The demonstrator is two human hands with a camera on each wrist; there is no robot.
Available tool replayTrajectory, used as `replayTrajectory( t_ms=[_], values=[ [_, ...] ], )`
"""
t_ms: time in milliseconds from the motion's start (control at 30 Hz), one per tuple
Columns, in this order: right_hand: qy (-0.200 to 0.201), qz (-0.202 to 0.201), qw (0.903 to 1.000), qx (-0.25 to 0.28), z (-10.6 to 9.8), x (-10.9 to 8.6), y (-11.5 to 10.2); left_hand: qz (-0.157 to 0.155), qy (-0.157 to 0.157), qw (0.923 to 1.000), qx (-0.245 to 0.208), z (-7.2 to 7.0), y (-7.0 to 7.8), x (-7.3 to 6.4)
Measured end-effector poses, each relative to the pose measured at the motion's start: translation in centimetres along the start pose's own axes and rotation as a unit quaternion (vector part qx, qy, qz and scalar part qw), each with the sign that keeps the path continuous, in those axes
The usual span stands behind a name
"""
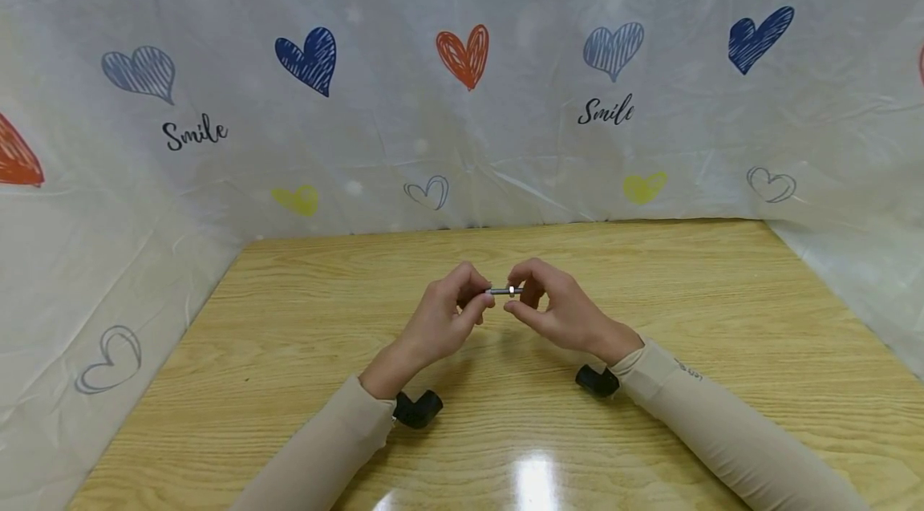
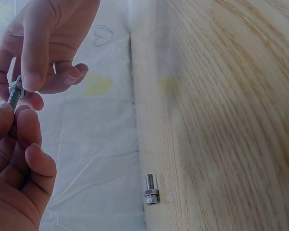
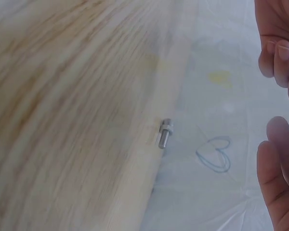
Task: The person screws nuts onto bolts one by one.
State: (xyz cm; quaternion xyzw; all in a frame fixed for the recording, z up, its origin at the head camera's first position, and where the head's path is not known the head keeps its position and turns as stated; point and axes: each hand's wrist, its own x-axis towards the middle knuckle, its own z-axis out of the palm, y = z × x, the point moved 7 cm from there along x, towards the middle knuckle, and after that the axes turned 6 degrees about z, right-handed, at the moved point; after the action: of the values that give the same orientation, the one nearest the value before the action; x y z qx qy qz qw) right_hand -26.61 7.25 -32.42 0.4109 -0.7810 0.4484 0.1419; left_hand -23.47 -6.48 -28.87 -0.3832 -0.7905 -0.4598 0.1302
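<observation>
My left hand point(image 1: 440, 318) pinches a metal bolt point(image 1: 498, 291) between thumb and fingers. Its shank points right, level above the table, while the end in my left fingers is hidden. A hex nut point(image 1: 512, 291) sits on the threads near the free end. About that end, my right hand point(image 1: 563, 306) has its thumb and forefinger parted, close to the nut, with a small gap showing below it. In the left wrist view, the nut point(image 2: 16, 90) appears beside the right thumb. The right wrist view shows no bolt between the hands.
A second bolt with a nut on it point(image 2: 152, 191) lies on the wooden table point(image 1: 303, 318) near its far edge in both wrist views. White sheeting point(image 1: 375, 118) printed with hearts hangs behind and beside the table. Black curved pieces point(image 1: 419, 409) sit at both wrists.
</observation>
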Motion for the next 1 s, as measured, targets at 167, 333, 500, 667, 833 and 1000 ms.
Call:
replayTrajectory(
  t_ms=[167,333,500,667,833,1000],
  values=[
    [0.004,-0.015,0.9999,-0.004,0.27,0.12,-0.19,0.006,0.002,1.0,0.001,0.0,-0.03,-0.03],
    [0.004,-0.006,0.9999,-0.01,0.3,0.06,-0.01,0.019,0.004,0.9998,0.009,-0.04,0.1,-0.03],
    [0.0,-0.01,0.9999,-0.006,0.3,0.02,0.01,0.022,0.005,0.9997,0.009,-0.13,0.22,-0.02],
    [0.002,-0.015,0.9997,-0.018,0.32,0.05,0.17,0.015,0.0,0.9999,0.008,-0.11,0.26,0.01],
    [0.005,-0.004,0.9996,-0.026,0.28,0.18,0.28,0.012,-0.001,0.9999,0.006,-0.05,0.25,0.0],
    [0.007,0.003,0.9997,-0.023,0.21,0.12,0.51,0.013,0.001,0.9999,0.004,0.03,0.2,-0.01]
  ],
)
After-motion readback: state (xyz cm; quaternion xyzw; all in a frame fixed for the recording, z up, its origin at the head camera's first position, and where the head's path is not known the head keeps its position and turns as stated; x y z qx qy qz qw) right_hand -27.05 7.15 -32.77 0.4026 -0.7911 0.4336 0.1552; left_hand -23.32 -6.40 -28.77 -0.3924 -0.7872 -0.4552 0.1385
